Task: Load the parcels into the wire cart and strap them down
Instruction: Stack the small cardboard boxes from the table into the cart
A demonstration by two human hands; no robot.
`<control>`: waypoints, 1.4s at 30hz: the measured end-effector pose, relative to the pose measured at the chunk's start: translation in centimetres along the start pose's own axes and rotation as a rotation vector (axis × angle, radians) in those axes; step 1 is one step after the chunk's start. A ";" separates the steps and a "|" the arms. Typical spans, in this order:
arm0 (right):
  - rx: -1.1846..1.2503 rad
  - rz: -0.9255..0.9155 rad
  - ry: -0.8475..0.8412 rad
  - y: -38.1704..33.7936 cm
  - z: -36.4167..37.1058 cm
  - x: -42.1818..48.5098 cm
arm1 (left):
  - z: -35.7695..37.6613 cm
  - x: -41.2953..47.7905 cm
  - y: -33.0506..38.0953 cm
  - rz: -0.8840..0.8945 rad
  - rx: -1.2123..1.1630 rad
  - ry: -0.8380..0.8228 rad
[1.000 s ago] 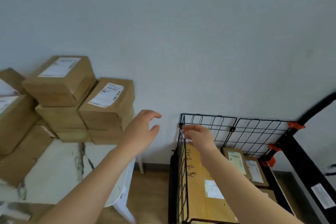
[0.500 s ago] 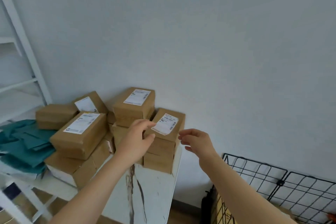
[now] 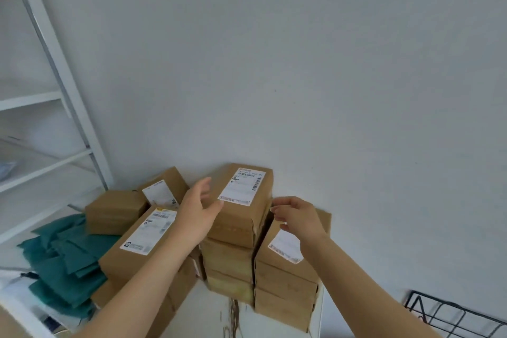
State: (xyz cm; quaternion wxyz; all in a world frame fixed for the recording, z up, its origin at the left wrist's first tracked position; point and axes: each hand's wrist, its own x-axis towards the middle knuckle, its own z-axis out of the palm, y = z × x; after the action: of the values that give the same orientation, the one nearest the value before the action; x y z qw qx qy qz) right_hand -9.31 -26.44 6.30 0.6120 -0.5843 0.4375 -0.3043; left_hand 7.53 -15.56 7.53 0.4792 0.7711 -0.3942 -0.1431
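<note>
Left hand: the left hand [image 3: 199,211] is wide open, fingers spread, thumb lying over the lower left corner of the top parcel
Right hand: the right hand [image 3: 297,218] is relaxed, fingers loosely bent, tips right at that parcel's right edge; contact is hard to call, nothing grasped
Top parcel: the brown cardboard parcel with a white shipping label [image 3: 241,218] crowns the middle stack, centre of frame, between both hands
Neighbours: a long labelled brown parcel [image 3: 137,244] at left, a lower stack of brown parcels [image 3: 285,282] at right
Cart: the black wire cart [image 3: 455,318] peeks in at the lower right corner, well apart from the stacks
Desk: the white marbled desk [image 3: 214,315] carries them all
Cloth: folded teal cloth [image 3: 63,263], lower left
</note>
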 end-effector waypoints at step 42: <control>0.150 0.248 0.104 -0.6 7.5 2.3 | -1.1 9.2 -3.2 -0.372 -0.544 -0.482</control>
State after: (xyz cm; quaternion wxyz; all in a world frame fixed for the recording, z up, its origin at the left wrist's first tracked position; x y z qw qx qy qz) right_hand -1.56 -25.20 5.94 0.6634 -0.4619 0.5132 -0.2883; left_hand 15.61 -20.99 6.79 0.5254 0.6189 -0.2967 -0.5029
